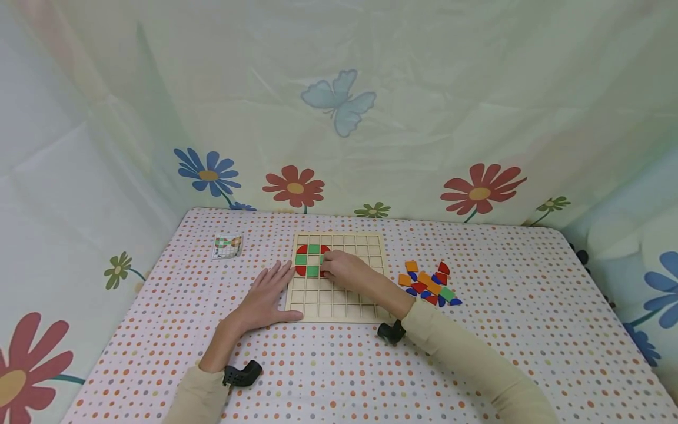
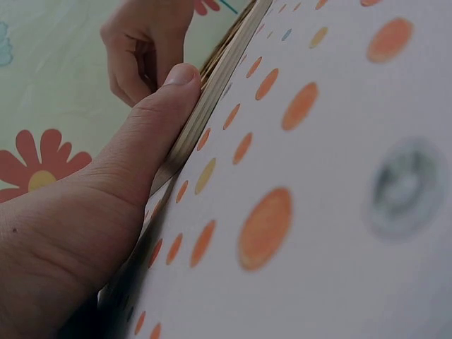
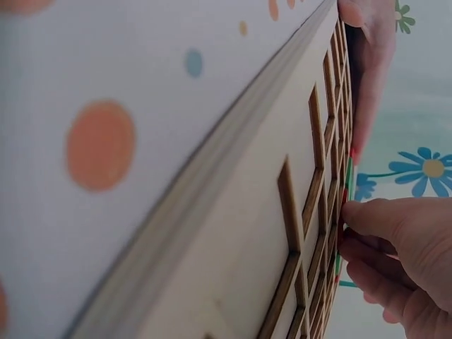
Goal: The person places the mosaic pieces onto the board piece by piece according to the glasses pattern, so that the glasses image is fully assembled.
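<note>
A wooden grid board (image 1: 335, 314) lies on the table. Several red quarter-circle tiles (image 1: 301, 270) and green square tiles (image 1: 313, 249) form a ring in its upper left cells. My left hand (image 1: 265, 300) rests at the board's left side, fingers stretched along the edge and thumb at the front corner; the left wrist view shows this thumb (image 2: 152, 116) against the rim. My right hand (image 1: 346, 271) is over the ring's right side. In the right wrist view, its thumb and fingers (image 3: 381, 219) pinch a small red tile (image 3: 342, 229) low at the grid, mostly hidden by the fingertips.
Right of the board lies a loose group of orange square tiles (image 1: 412, 267), blue tiles (image 1: 455, 302), red tiles and a green tile (image 1: 447, 294). A small printed pattern card (image 1: 228, 247) lies at the back left. A dotted cloth (image 1: 328, 377) covers the table.
</note>
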A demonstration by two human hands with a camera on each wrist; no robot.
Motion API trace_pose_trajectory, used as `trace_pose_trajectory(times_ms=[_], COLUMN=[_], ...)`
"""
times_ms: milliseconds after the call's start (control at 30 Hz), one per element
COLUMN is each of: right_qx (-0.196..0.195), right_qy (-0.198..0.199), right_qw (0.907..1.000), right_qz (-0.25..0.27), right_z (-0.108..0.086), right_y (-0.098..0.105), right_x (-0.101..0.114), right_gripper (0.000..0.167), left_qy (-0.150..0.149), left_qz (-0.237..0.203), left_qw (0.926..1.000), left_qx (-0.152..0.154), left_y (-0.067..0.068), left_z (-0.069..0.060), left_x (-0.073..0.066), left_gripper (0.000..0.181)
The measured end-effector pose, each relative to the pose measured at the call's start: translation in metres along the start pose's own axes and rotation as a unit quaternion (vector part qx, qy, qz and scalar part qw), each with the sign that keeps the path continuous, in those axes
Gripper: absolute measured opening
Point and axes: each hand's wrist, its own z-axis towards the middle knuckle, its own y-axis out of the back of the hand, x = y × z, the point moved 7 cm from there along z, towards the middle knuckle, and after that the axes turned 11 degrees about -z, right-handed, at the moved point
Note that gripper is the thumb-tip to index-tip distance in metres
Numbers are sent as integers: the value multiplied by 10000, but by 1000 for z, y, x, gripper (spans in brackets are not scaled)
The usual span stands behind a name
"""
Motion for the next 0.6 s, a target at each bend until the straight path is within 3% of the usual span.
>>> trace_pose_trajectory(times_ms=[233, 367, 600], right_qx=[-10, 37, -279], right_qy=[-12, -301, -856], right_qw=[9991, 9964, 9924], right_qz=[421, 795, 842], right_z=[-4, -13, -56], right_y=[2, 10, 32], right_x=[-3, -11, -30], right_gripper=[9, 15, 25], left_qy=[30, 90, 41], left_qz=[-71, -44, -61], left_qw=[10000, 9999, 10000], left_qx=[-18, 14, -34], left_y=[1, 1, -1], left_z=[0, 0, 1], left_x=[0, 2, 2], left_gripper=[109, 109, 109])
